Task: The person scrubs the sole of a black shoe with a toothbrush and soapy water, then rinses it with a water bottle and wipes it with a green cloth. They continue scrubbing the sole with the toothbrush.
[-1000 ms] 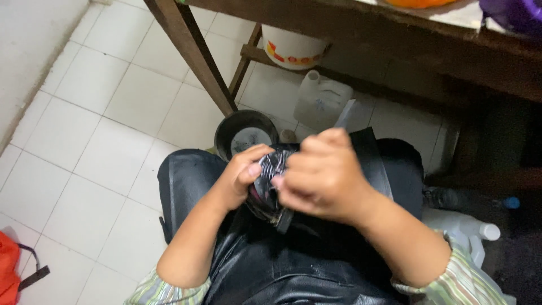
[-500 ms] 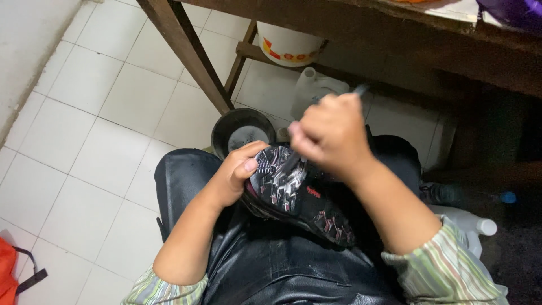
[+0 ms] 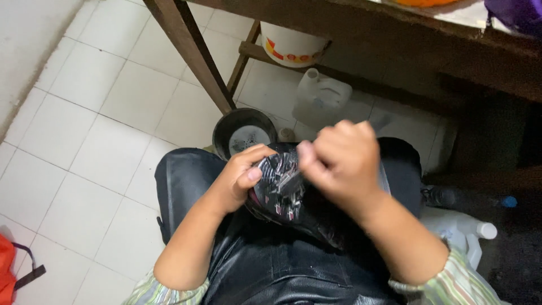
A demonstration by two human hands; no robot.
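Your left hand (image 3: 240,181) grasps a black shoe (image 3: 279,189), sole up, on your lap. Your right hand (image 3: 339,161) is clenched just over the sole, seemingly pinching a thin tool, mostly hidden. The sole work looks underway; how much remains is unclear. Half a second ago that hand was raised higher, the sole more exposed. Beyond your knees: a dark bowl (image 3: 244,133), a white jug (image 3: 322,101), tiled floor (image 3: 101,141).

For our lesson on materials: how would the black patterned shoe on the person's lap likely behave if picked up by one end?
The black patterned shoe probably holds its shape, since it juts out from the left hand without sagging. Its ridged sole looks grippy, so it likely won't slip. The right hand hides the rest.
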